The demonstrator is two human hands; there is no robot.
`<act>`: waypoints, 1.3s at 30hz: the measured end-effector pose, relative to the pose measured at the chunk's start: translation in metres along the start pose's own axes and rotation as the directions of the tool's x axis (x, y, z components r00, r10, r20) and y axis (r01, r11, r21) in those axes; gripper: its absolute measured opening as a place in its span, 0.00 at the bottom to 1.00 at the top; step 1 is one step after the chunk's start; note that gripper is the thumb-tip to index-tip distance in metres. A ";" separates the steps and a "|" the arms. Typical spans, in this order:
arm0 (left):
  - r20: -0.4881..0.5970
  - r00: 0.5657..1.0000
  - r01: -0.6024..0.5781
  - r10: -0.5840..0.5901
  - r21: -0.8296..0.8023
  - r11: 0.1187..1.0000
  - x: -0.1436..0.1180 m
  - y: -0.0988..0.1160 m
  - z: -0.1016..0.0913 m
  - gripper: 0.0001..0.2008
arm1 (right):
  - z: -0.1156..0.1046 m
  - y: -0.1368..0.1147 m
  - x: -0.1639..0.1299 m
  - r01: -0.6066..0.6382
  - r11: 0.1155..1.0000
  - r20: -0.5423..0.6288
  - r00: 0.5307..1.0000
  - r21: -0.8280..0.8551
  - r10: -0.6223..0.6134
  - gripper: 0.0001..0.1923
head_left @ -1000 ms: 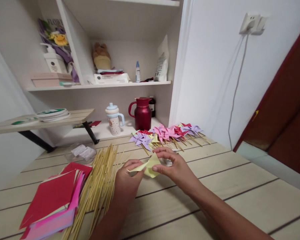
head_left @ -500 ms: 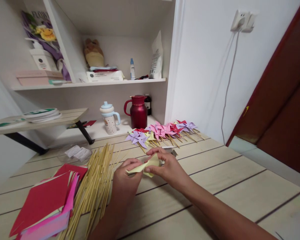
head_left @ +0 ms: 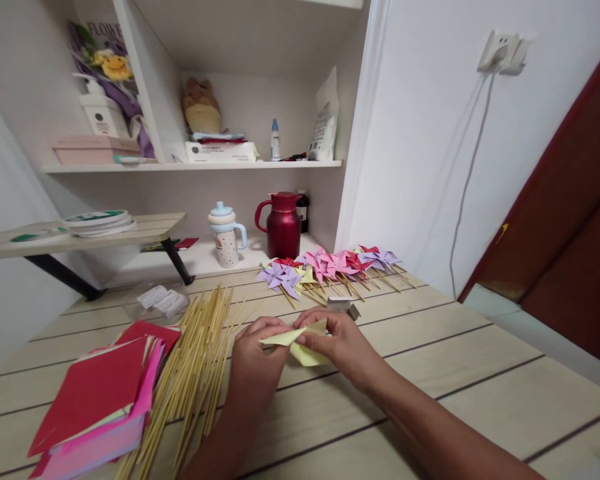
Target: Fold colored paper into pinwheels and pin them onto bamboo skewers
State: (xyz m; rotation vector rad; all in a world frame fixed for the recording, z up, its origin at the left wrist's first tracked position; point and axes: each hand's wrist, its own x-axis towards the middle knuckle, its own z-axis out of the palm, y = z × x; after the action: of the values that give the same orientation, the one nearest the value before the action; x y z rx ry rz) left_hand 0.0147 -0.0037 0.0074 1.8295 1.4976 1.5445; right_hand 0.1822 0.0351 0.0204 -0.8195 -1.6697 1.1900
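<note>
In the lower middle of the frame I pinch the yellow paper (head_left: 303,345) between left hand (head_left: 254,357) and right hand (head_left: 341,343), fingers closed on its folded edges; I judge it light, thin, easily creased.

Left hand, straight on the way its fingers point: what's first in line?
The left hand points up-right, already pinching the yellow paper. Beyond that, likely the right hand, though depth is unclear.

Two bare forearms, left hand (head_left: 254,363), right hand (head_left: 341,344), no sleeves, no jewellery
</note>
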 end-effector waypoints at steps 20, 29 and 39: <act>0.196 0.656 0.608 -0.729 -0.710 0.356 -0.018 0.025 0.008 0.13 | 0.020 0.000 0.004 -0.093 0.667 -0.164 0.936 0.739 0.312 0.17; 0.181 0.815 0.467 -0.550 -0.767 0.439 -0.020 0.049 0.020 0.18 | 0.032 -0.005 -0.004 -0.112 0.672 -0.074 0.967 0.732 0.242 0.17; 0.171 0.804 0.476 -0.570 -0.759 0.444 -0.019 0.053 0.018 0.18 | 0.038 0.002 -0.006 -0.116 0.701 -0.084 0.966 0.704 0.245 0.18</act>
State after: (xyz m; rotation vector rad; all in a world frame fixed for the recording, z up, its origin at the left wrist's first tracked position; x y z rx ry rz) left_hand 0.0587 -0.0342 0.0316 0.6727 0.9933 1.5841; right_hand 0.1493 0.0166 0.0121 -0.5774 -0.8739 1.6823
